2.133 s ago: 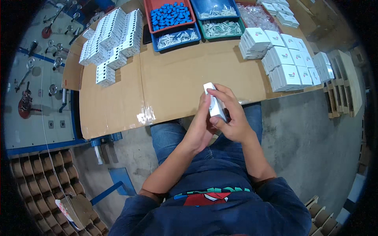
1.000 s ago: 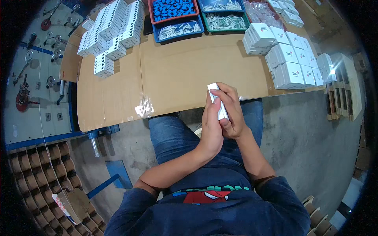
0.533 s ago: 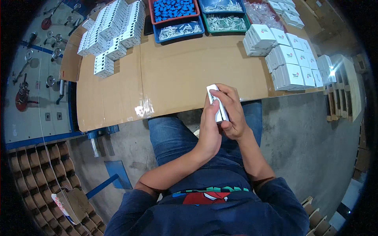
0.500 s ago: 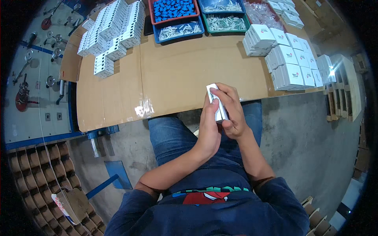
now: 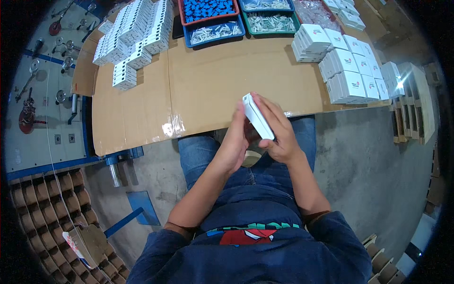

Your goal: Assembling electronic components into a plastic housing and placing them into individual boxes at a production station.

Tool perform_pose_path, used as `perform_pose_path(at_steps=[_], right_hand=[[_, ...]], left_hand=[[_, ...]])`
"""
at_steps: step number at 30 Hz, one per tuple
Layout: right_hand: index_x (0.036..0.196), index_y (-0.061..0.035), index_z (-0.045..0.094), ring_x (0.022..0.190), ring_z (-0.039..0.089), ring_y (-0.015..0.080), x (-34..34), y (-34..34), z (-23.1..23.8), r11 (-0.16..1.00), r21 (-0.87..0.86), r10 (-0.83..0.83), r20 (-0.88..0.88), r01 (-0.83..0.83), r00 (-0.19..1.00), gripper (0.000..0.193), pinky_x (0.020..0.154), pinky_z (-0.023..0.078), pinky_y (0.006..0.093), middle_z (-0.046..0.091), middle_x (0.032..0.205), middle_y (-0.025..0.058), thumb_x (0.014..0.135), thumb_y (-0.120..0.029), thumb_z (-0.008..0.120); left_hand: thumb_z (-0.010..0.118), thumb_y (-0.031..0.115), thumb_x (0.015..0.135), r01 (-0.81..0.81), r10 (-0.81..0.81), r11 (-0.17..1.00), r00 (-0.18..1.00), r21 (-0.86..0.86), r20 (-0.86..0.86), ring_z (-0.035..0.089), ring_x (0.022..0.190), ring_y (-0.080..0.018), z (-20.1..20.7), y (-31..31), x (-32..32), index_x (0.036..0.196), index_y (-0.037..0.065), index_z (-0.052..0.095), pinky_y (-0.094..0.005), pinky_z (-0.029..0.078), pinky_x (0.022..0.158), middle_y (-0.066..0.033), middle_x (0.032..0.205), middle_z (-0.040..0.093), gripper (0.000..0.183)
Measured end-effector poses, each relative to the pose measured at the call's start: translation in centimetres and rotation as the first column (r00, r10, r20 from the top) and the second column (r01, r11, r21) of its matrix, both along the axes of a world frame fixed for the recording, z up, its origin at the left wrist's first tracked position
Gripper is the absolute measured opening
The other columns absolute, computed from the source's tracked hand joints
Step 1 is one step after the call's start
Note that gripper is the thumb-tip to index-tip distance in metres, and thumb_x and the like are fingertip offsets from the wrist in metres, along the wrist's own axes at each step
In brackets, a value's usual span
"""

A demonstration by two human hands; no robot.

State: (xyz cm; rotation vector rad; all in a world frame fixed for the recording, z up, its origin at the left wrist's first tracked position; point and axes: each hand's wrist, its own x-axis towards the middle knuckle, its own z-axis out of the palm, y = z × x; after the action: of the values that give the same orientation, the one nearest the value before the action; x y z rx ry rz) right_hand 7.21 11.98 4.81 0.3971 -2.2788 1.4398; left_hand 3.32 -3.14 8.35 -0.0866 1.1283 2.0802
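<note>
My right hand (image 5: pixel 282 130) grips a flat white rectangular plastic case (image 5: pixel 257 117) along its right side, the thumb near its lower end. The case is tilted and seen mostly edge-on, above my lap at the table's near edge. Just to its left is my left hand (image 5: pixel 232 142), its fingers stretched out and slightly blurred at the tips. A dark gap shows between the left palm and the lower part of the case; whether the fingertips touch its upper end is hard to see.
Brown cardboard (image 5: pixel 137 111) covers the table. White housings with dark openings (image 5: pixel 124 76) are stacked at left, white cases with small printed marks (image 5: pixel 351 85) at right. Far trays hold blue parts (image 5: pixel 208 10) and white pieces (image 5: pixel 215 33). A blue-edged panel with clamps (image 5: pixel 47 132) stands at left.
My left hand has come away from the case and its fingers have straightened. The right hand keeps the case, which is now turned and raised slightly toward the table.
</note>
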Motion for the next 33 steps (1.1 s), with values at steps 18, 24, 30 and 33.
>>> perform_pose_path(at_steps=[18,24,30,33], right_hand=[[0.144,-0.0012,0.055,0.12,0.057,0.0397,0.1,0.0,0.6,1.0,-0.012,0.02,-0.054,-0.021,0.998,0.088,0.1,0.048,0.0444,0.052,0.134,0.0239,0.088,-0.069,0.06],[0.138,-0.0007,0.057,0.121,0.056,0.0415,-0.5,-0.1,-0.1,0.999,-0.03,0.028,-0.113,-0.032,0.993,0.083,0.102,0.046,0.0463,0.052,0.136,0.0255,0.092,-0.07,0.053],[0.136,0.0003,0.054,0.121,0.055,0.0438,0.1,0.1,-0.8,1.0,-0.026,0.011,-0.118,-0.014,0.993,0.078,0.103,0.045,0.0485,0.053,0.138,0.0265,0.097,-0.067,0.047],[0.136,0.0007,0.054,0.121,0.055,0.044,0.4,0.0,-0.6,0.999,-0.046,0.004,-0.106,-0.009,0.994,0.077,0.103,0.045,0.0486,0.053,0.137,0.0267,0.099,-0.066,0.045]], left_hand=[[0.04,0.059,0.106,-0.078,0.077,0.997,0.997,-0.022,-0.017,0.062,0.112,-0.017,-0.6,1.8,2.7,0.144,0.009,0.043,-0.0324,0.051,0.096,-0.0076,0.123,0.06,0.063],[0.037,0.051,0.109,-0.186,0.185,0.983,0.982,-0.005,-0.045,0.061,0.11,-0.0159,-1.4,2.5,3.3,0.143,0.009,0.045,-0.0326,0.051,0.094,-0.0061,0.12,0.061,0.055],[0.038,0.052,0.109,-0.159,0.156,0.987,0.985,-0.036,-0.072,0.061,0.105,-0.0148,-1.9,2.8,3.5,0.14,0.007,0.047,-0.0313,0.052,0.09,-0.0054,0.116,0.061,0.055],[0.038,0.052,0.109,-0.147,0.143,0.988,0.986,-0.042,-0.091,0.061,0.102,-0.0139,-2.1,2.9,3.6,0.137,0.007,0.048,-0.0307,0.052,0.088,-0.005,0.114,0.06,0.054]])
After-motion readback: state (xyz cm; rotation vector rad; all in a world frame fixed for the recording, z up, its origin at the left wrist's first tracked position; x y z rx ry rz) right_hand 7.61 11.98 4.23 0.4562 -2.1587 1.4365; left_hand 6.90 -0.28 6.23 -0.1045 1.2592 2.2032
